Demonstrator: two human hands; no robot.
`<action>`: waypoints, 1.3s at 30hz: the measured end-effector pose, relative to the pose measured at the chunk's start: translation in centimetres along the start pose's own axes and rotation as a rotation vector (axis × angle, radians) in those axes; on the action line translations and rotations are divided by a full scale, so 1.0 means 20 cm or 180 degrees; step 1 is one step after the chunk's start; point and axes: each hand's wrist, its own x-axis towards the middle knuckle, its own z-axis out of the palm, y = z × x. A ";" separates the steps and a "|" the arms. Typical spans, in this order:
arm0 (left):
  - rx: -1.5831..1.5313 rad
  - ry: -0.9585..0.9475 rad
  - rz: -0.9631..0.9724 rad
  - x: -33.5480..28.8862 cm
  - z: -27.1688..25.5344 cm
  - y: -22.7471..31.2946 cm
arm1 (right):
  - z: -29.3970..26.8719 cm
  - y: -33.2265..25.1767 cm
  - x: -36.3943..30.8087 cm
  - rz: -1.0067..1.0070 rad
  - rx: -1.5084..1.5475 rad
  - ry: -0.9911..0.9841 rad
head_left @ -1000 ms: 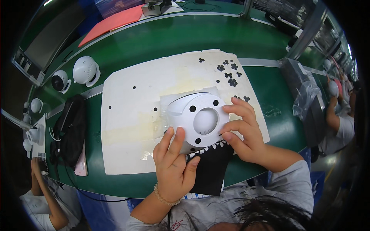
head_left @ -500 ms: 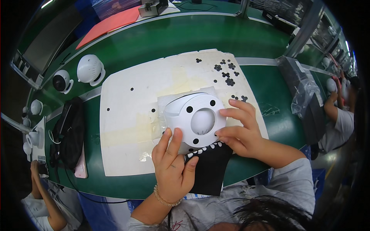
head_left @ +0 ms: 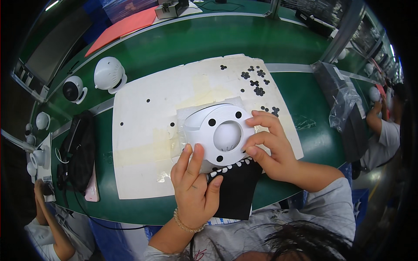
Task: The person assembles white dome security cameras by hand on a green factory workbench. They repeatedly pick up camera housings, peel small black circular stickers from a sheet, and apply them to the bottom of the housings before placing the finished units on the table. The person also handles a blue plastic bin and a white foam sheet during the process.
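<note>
On the board in front of me, a white camera housing point(head_left: 203, 150) sits with its ring-shaped base facing up. Black round pads point(head_left: 212, 122) dot the ring, and a pale domed surface shows through its centre hole. My left hand point(head_left: 193, 182) has two fingertips against the housing's lower left side; its thumb rests at a black sheet point(head_left: 237, 195) with a row of white cut-out shapes along its upper edge. My right hand point(head_left: 274, 148) grips the ring's right rim, thumb and a fingertip together over a partly hidden black pad.
Loose pads and clusters of black pads point(head_left: 259, 91) lie on the white board point(head_left: 143, 143). To the left are white cameras point(head_left: 109, 74), a black bag point(head_left: 80, 148) and a pink-edged phone-like object point(head_left: 92, 187). A grey box point(head_left: 337, 104) stands right. Other people sit at both sides.
My right thumb has moved up closer to the fingertip at the ring's rim. The white cameras at the far left have shifted a little to the right. My left hand has barely moved.
</note>
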 end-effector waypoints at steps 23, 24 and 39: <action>0.0031 0.0019 0.0002 0.00 0.01 0.01 | -0.01 0.02 -0.03 0.1893 0.2763 -0.0302; 0.0005 0.0034 0.0000 0.00 0.01 0.01 | 0.00 0.01 0.01 0.2167 0.2964 -0.0539; -0.2024 -0.0286 -0.1246 -0.08 -0.17 -0.09 | -0.10 0.99 0.63 -0.0041 -0.2407 0.0626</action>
